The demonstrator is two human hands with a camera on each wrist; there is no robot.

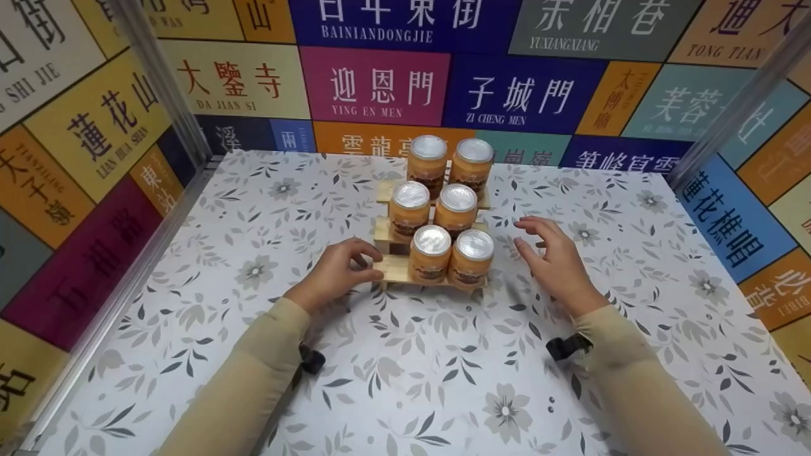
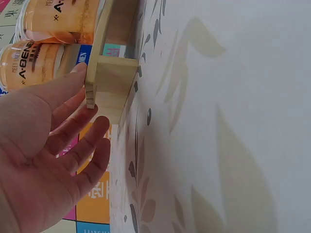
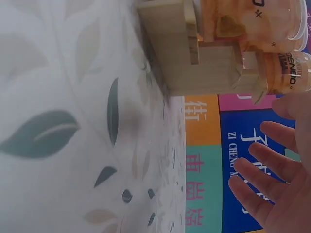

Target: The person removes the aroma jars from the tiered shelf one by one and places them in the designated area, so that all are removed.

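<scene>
A stepped wooden stand (image 1: 396, 268) holds several orange jars (image 1: 431, 253) with silver lids, two on each of its three tiers. At the left end of the lowest tier, my left hand (image 1: 339, 269) pinches the board between thumb and forefinger. The left wrist view shows the thumb (image 2: 73, 80) against the board's end (image 2: 91, 82), the other fingers loosely bent below. My right hand (image 1: 556, 263) is held off the stand's right side, fingers spread and holding nothing. In the right wrist view those fingers (image 3: 265, 174) are apart from the wooden steps (image 3: 194, 63).
A white tablecloth (image 1: 405, 380) with grey flowers and leaves lies under the stand. Behind rises a wall of coloured sign panels (image 1: 374, 88), with similar panels along both sides. Metal posts (image 1: 168, 82) stand at the back corners.
</scene>
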